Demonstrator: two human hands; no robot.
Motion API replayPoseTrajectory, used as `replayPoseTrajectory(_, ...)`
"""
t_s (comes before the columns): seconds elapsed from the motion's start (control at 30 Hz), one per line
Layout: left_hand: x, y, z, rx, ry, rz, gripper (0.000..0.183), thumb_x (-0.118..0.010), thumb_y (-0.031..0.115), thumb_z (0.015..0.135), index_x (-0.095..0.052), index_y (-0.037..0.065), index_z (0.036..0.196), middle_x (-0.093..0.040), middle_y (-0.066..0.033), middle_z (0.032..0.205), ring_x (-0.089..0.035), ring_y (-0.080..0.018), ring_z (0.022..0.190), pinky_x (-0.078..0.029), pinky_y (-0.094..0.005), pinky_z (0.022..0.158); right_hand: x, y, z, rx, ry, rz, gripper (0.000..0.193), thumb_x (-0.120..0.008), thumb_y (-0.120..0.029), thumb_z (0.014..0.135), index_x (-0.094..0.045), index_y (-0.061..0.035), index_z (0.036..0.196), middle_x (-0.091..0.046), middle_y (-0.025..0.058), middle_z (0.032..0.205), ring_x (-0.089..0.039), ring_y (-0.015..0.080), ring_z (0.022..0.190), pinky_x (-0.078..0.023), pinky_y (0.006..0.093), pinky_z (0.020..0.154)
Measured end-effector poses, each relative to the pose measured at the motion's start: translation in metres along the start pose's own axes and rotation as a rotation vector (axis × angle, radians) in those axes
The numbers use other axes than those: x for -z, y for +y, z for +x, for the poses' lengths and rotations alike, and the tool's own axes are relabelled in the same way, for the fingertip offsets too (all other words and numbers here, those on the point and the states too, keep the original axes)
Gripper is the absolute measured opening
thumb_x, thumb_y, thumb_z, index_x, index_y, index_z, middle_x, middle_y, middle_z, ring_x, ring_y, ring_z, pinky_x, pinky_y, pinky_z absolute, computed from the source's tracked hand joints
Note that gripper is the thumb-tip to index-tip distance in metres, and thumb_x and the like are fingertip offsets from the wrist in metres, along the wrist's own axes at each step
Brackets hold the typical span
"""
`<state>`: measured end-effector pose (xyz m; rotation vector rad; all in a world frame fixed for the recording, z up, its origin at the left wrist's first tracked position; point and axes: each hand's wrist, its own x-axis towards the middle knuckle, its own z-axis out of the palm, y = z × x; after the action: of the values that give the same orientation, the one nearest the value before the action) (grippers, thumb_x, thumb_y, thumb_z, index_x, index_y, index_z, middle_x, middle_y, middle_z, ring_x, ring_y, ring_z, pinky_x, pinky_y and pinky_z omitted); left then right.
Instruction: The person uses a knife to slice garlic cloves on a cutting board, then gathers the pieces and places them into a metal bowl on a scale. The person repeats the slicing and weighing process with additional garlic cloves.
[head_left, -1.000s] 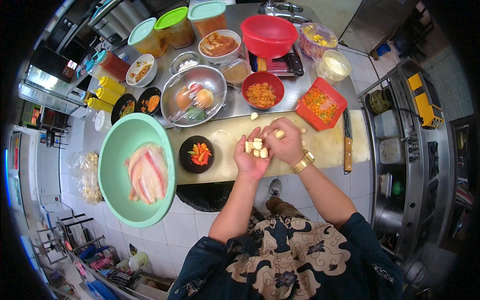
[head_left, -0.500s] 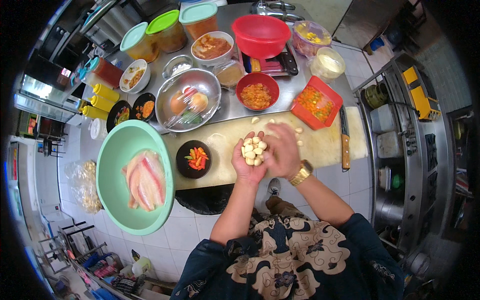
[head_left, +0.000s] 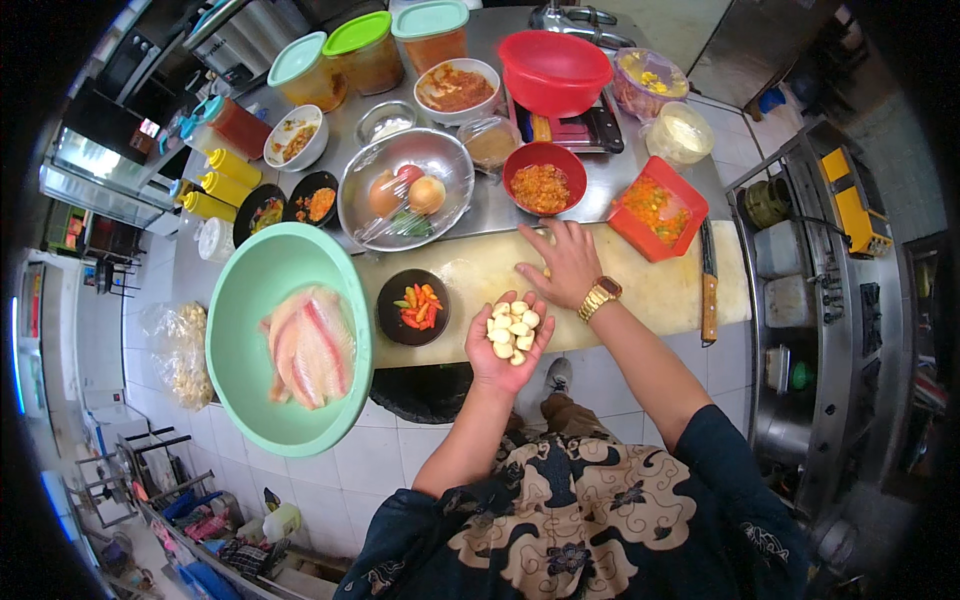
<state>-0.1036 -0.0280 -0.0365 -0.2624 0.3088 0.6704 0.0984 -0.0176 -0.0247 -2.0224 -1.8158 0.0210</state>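
Observation:
My left hand [head_left: 496,368] is cupped palm up at the front edge of the cutting board [head_left: 640,300], holding a heap of peeled garlic cloves [head_left: 514,328]. On the board just beyond it, my right hand [head_left: 570,266] reaches palm down with its fingers spread. A pale bit of garlic shows between the right hand's fingers; what lies under the palm is hidden. Left of my left hand stands a small black bowl [head_left: 388,318] of red, orange and green chillies [head_left: 420,306]. A gold watch [head_left: 600,296] is on my right wrist.
A large green basin [head_left: 228,370] with fish fillets [head_left: 312,350] stands at the left. Beyond the board are a wrapped steel bowl [head_left: 350,200], a red bowl [head_left: 545,208] and a red square container [head_left: 640,235] of diced vegetables. A wooden-handled knife [head_left: 709,300] lies at the right.
My right hand has left the garlic in my left palm and moved forward onto the board, where its fingers spread. My left hand still holds the garlic, slightly lower in view.

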Motion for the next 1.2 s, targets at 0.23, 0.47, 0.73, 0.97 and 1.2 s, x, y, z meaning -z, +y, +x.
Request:
replayPoseTrajectory(0.23, -0.006, 0.006, -0.012, -0.056, 0.057, 0.062, 0.043, -0.049, 0.041, 0.107, -0.066, 0.007, 0.128, -0.07, -0.0169, 0.129, -0.066, -0.0368, 0.122, -0.049, -0.059, 0.113, -0.011, -0.007, -0.002, -0.036, 0.1, -0.02, 0.029, -0.073, -0.036, 0.091, -0.068, -0.0086, 0.1, -0.061, 0.012, 0.101, -0.064, 0.0325, 0.098, -0.057, 0.0471, 0.081)
replayPoseTrajectory(0.47, -0.017, 0.008, 0.0, -0.086, 0.168, 0.134, 0.045, -0.044, 0.041, 0.108, -0.063, 0.006, 0.13, -0.068, -0.0179, 0.131, -0.064, -0.0379, 0.126, -0.046, -0.0616, 0.116, -0.017, 0.003, -0.008, -0.108, 0.084, -0.034, 0.026, -0.075, -0.03, 0.088, -0.067, -0.007, 0.099, -0.066, 0.0141, 0.094, -0.071, 0.0344, 0.079, -0.06, 0.0467, 0.07)
replayPoseTrajectory(0.73, -0.021, -0.001, 0.015, -0.038, 0.122, 0.157, 0.046, -0.044, 0.041, 0.108, -0.062, 0.007, 0.133, -0.066, -0.0182, 0.135, -0.061, -0.0384, 0.131, -0.043, -0.0605, 0.118, 0.009, -0.015, -0.003, -0.541, 0.324, 0.993, 0.014, -0.074, -0.014, 0.087, -0.071, -0.0029, 0.096, -0.07, 0.0153, 0.095, -0.068, 0.0284, 0.078, -0.055, 0.0389, 0.068)
replayPoseTrajectory(0.97, -0.023, -0.015, 0.028, -0.005, 0.166, 0.235, 0.053, -0.04, 0.048, 0.108, -0.061, 0.008, 0.137, -0.066, -0.014, 0.136, -0.063, -0.0272, 0.128, -0.049, -0.047, 0.111, 0.031, -0.068, -0.028, 0.061, 0.345, 0.658, 0.016, -0.073, -0.01, 0.077, -0.071, -0.0041, 0.092, -0.066, 0.0123, 0.092, -0.065, 0.0315, 0.083, -0.054, 0.0414, 0.075)
replayPoseTrajectory(1.2, -0.001, -0.021, 0.035, 0.018, -0.087, 0.101, 0.053, -0.044, 0.048, 0.107, -0.06, 0.007, 0.137, -0.066, -0.0127, 0.135, -0.063, -0.0274, 0.127, -0.049, -0.0454, 0.111, 0.036, -0.056, -0.03, 0.285, 0.395, 0.453, 0.022, -0.072, -0.017, 0.075, -0.072, -0.0052, 0.093, -0.067, 0.0132, 0.097, -0.064, 0.0327, 0.088, -0.052, 0.0447, 0.081)
